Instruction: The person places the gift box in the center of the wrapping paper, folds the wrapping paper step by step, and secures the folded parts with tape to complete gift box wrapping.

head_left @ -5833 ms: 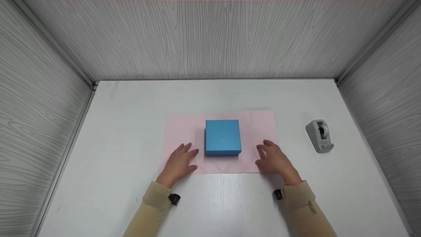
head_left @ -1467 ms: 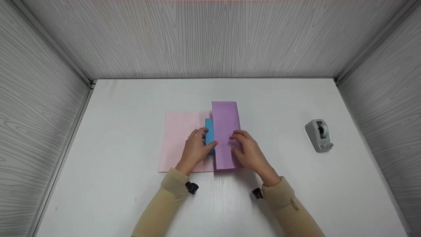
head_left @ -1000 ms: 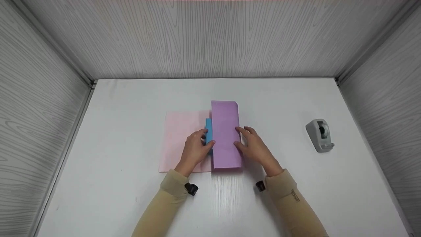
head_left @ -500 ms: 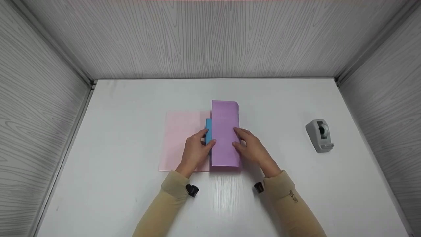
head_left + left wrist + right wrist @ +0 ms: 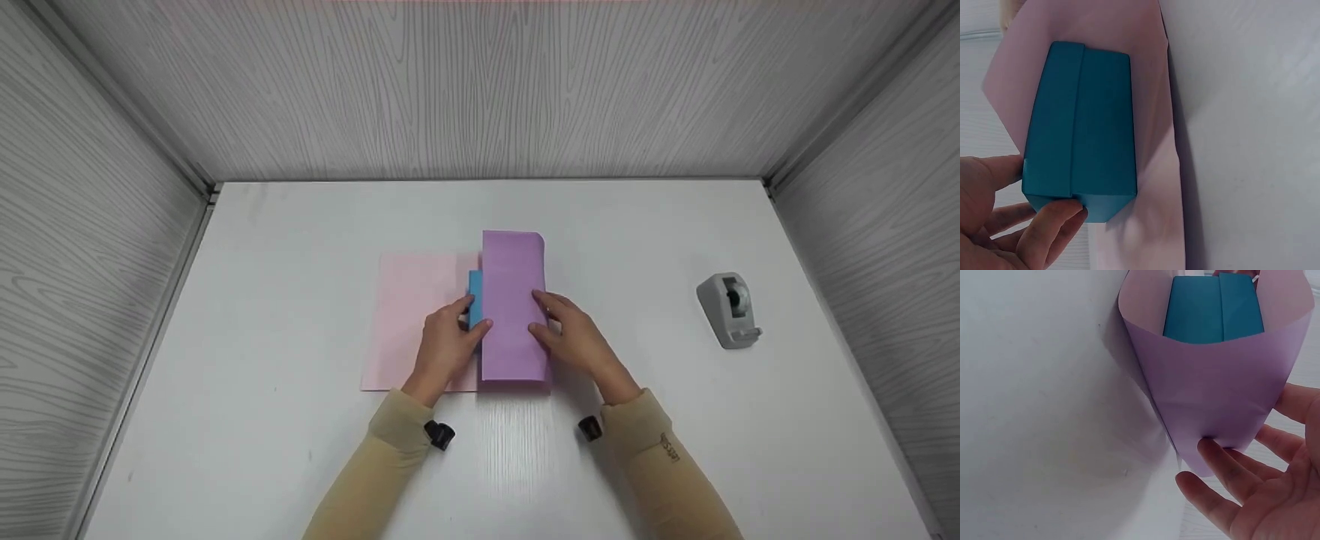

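Observation:
A blue lidded box (image 5: 1100, 124) sits on a sheet of wrapping paper (image 5: 409, 322), pink inside and purple outside (image 5: 514, 300). The paper's right part is folded up and over, covering most of the box top. From the left, my left hand (image 5: 442, 341) holds the box, thumb on its top edge and fingers against its side, as the left wrist view shows. My right hand (image 5: 577, 337) grips the folded paper on the right, its thumb at the upper bend and its fingers (image 5: 1224, 464) on the purple side. In the right wrist view the paper bulges loosely around the box.
A grey tape dispenser (image 5: 731, 309) stands on the white table (image 5: 262, 337) at the right. Wood-grain panels (image 5: 480, 90) enclose the back and both sides. A small black device (image 5: 439, 434) is worn at each wrist.
Earlier the paper lay flat with both hands beside the box. Its right side has since been folded leftward over the box. In the last half second hardly anything moved.

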`<control>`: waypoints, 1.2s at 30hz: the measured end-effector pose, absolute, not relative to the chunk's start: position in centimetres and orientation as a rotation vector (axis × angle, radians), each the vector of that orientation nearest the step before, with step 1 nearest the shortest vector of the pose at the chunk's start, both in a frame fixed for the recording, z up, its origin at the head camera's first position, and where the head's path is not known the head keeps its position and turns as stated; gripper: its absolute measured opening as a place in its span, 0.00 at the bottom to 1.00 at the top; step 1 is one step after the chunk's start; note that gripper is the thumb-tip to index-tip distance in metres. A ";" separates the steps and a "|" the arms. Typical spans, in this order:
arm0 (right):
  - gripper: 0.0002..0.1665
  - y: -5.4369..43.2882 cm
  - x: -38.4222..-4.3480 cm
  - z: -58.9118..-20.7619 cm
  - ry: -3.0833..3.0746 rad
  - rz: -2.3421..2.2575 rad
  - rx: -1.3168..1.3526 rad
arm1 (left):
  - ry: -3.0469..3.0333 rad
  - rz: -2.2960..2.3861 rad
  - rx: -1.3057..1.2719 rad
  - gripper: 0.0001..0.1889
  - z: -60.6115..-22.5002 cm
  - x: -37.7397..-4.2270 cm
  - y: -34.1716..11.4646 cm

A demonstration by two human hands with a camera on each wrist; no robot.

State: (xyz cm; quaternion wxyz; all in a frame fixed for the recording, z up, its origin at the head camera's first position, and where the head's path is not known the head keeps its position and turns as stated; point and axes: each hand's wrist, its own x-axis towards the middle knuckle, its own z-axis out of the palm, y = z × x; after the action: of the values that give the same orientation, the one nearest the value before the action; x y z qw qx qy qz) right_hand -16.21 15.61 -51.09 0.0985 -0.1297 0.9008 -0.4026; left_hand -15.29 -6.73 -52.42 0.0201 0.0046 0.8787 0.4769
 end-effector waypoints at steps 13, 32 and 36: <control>0.34 15.5 -16.7 -51.3 2.681 -1.209 -0.401 | 2.732 1.453 0.013 0.30 -52.1 -15.5 -6.6; 0.35 15.0 -17.2 -51.0 2.651 -1.173 -0.328 | 2.763 1.418 0.000 0.30 -52.2 -15.6 -6.5; 0.35 14.9 -17.2 -51.0 2.634 -1.177 -0.305 | 2.805 1.356 0.020 0.30 -52.1 -15.5 -6.4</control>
State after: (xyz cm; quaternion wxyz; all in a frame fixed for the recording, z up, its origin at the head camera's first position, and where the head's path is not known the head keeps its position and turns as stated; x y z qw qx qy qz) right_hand -17.23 14.89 -51.01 0.1202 -0.1043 0.9014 -0.4027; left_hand -15.47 -6.38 -52.11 0.0130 0.0066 0.9002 0.4352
